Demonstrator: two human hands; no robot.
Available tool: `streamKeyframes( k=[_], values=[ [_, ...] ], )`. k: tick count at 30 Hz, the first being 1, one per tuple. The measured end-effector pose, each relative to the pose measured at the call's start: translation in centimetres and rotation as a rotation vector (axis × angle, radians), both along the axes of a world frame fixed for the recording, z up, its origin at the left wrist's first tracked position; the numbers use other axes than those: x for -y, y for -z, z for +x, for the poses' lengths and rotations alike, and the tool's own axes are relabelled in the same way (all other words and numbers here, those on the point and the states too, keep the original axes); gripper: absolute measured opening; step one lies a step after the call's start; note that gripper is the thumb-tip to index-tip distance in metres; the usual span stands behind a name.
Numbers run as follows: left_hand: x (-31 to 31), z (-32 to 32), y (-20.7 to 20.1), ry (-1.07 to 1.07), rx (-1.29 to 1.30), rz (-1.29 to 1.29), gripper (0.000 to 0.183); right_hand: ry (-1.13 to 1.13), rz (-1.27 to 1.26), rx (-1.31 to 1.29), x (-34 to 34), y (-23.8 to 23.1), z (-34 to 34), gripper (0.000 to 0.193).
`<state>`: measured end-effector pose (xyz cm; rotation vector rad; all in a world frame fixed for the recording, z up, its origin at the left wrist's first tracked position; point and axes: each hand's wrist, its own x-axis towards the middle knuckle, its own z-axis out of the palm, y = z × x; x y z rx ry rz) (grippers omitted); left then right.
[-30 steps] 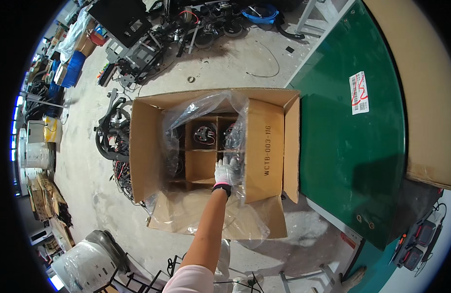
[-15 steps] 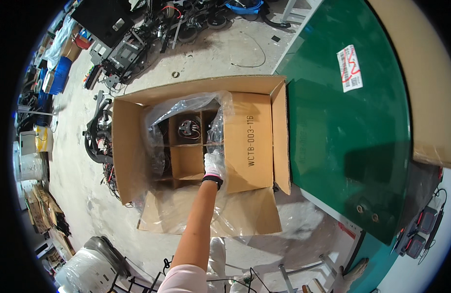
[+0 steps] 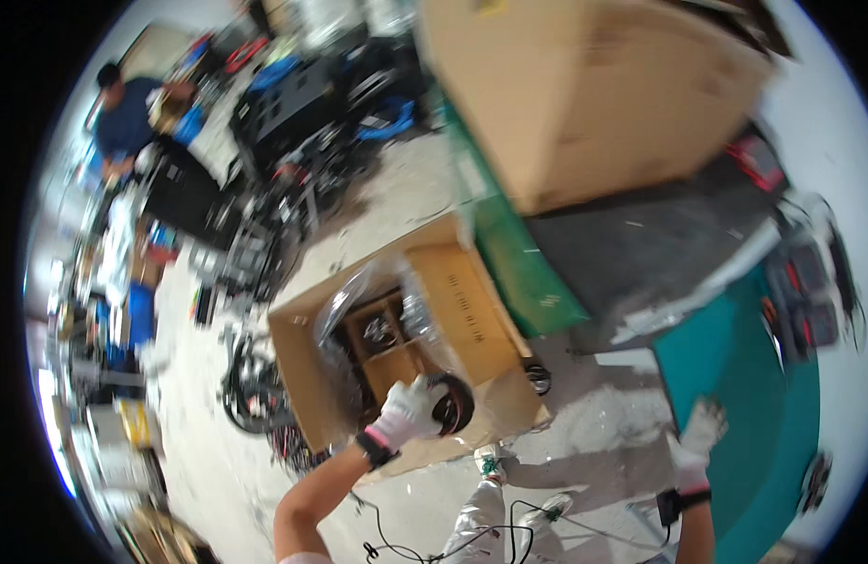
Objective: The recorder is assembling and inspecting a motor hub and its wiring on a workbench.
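My left hand [image 3: 407, 414], in a white glove with a black wristband, grips a round black part [image 3: 453, 405] with a dark ring-shaped rim. Its exact kind is blurred. Both are over the near side of an opened cardboard box [image 3: 302, 367] lined with clear plastic [image 3: 344, 291]. Inside, a cardboard divider [image 3: 389, 369] forms compartments, one holding a dark round part with wires [image 3: 377, 331]. At the right, my gloved right hand [image 3: 703, 428] holds nothing, fingers apart, over the edge of a teal mat [image 3: 753, 395].
A big cardboard carton [image 3: 631, 103] stands on the green-topped surface [image 3: 514, 254] beyond the box. Dark tool-like items [image 3: 805, 291] lie far right. Black cables [image 3: 434, 545] cross by my feet. Black parts [image 3: 250, 385] sit left of the box; a person [image 3: 128, 122] is far left.
My left hand has come up out of the box with the round black part. My view has swung to the right, and more of my right arm shows over the mat.
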<state>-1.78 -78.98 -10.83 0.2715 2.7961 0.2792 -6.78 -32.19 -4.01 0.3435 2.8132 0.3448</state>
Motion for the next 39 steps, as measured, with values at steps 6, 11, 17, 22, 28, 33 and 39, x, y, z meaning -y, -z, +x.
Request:
streamKeyframes(
  k=[6,11,17,22,28,33,39],
  values=[
    [-11.0,0.0,-12.0,0.294,0.112,0.178,0.058,-0.272,-0.293,-0.087,-2.6,-0.1,2.2,0.083],
    [-26.6,1.2,-17.3,0.354,0.095,0.275,0.058,-0.204,-0.613,-0.439,-7.1,-2.7,13.3,0.051],
    [-47.6,3.4,-20.6,0.506,0.037,0.325,0.061,0.331,-0.926,-0.732,-19.7,-8.0,23.9,0.037],
    [-62.6,6.1,-21.2,0.65,0.019,0.252,0.062,0.774,-1.312,-0.833,-28.0,-8.9,27.1,0.032],
    [-74.6,9.3,-20.7,0.803,0.06,-0.038,0.066,0.935,-1.296,-0.704,-36.0,-7.2,28.4,0.044],
    [-79.3,9.9,-21.2,0.892,0.06,-0.161,0.062,0.916,-1.324,-0.627,-39.5,-5.8,28.2,0.043],
    [-80.4,8.7,-21.8,1.133,0.022,-0.32,0.066,0.788,-1.222,-0.552,-41.2,-8.0,26.6,0.034]
  ],
)
